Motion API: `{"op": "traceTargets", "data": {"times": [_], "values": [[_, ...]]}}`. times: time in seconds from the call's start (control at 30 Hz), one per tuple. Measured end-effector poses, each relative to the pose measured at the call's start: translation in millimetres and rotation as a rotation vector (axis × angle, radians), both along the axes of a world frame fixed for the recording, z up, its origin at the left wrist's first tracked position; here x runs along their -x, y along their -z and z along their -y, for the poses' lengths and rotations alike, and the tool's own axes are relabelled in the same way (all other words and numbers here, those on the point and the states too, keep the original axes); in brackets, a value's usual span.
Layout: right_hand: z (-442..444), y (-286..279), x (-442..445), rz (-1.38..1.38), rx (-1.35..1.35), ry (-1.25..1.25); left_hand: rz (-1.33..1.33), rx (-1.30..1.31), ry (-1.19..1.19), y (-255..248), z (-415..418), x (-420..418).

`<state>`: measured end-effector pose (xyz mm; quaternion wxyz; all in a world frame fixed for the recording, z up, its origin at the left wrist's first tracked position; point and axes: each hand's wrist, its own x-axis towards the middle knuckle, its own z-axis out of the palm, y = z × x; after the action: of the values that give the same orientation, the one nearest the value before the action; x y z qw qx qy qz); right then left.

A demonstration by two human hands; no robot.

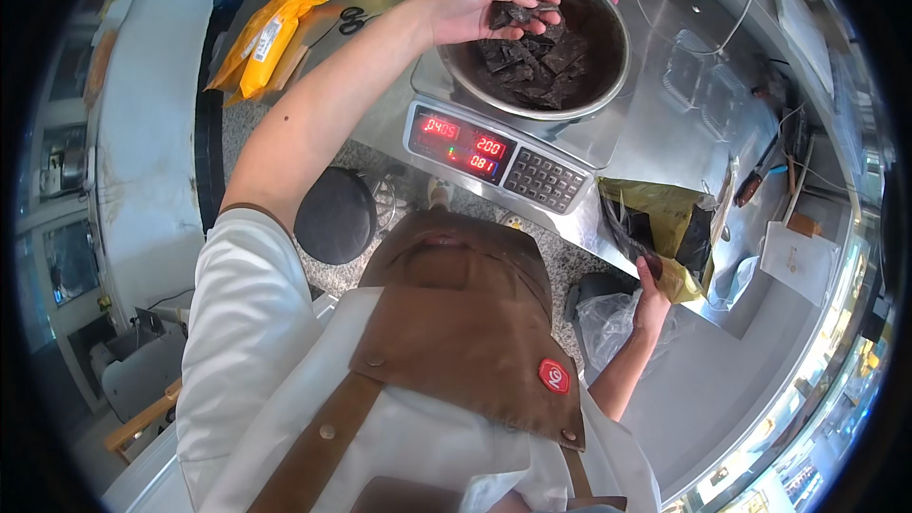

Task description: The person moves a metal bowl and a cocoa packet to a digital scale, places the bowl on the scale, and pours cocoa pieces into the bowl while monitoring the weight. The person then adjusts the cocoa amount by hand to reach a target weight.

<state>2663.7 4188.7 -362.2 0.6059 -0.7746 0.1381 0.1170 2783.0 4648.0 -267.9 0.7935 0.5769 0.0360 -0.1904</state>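
Note:
Dark, flat, broken pieces (531,68), of a kind I cannot settle, lie in a round steel bowl (621,78) on a digital price scale (499,157) with lit red figures. Over the bowl, my left hand (491,7) is closed around a few of these pieces. Lower right, at the counter's edge, my right hand (652,296) grips the near side of an olive-yellow plastic bag (659,203). The bag's mouth gapes and shows a dark inside; what it holds is unclear.
Left of the bowl on the steel counter (385,96) lie black-handled scissors (351,21) and yellow packages (267,43). Clear plastic containers (687,78) and a cable are at the right. A black round stool (335,215) stands below the counter.

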Motion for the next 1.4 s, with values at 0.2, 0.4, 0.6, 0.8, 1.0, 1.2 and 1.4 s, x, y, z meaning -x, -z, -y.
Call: {"op": "traceTargets", "data": {"times": [0.2,0.4,0.6,0.8,1.0,1.2,1.4], "values": [[-0.9,-0.8,2.0,-0.020,0.007,0.001,-0.055,-0.086,-0.019,5.4,4.3,-0.6],[-0.6,-6.4,0.9,-0.059,0.028,-0.027,-0.105,-0.046,0.048,-8.4,32.5,1.9],[-0.1,-5.9,-3.2,-0.031,-0.023,-0.049,-0.074,0.118,0.303,-55.9,134.3,17.5],[3.2,-5.7,-0.2,-0.016,-0.046,-0.086,-0.252,0.234,0.472,-85.6,228.0,23.8],[4.6,1.5,2.4,-0.020,-0.073,-0.114,-0.338,-0.050,0.496,-75.4,256.8,23.8],[5.6,-1.6,-0.7,0.024,-0.121,-0.152,-0.339,-0.055,0.523,-79.6,260.8,27.3],[7.2,-3.7,-2.3,0.070,-0.117,-0.188,-0.260,-0.142,0.493,-87.1,257.3,34.0]]}}
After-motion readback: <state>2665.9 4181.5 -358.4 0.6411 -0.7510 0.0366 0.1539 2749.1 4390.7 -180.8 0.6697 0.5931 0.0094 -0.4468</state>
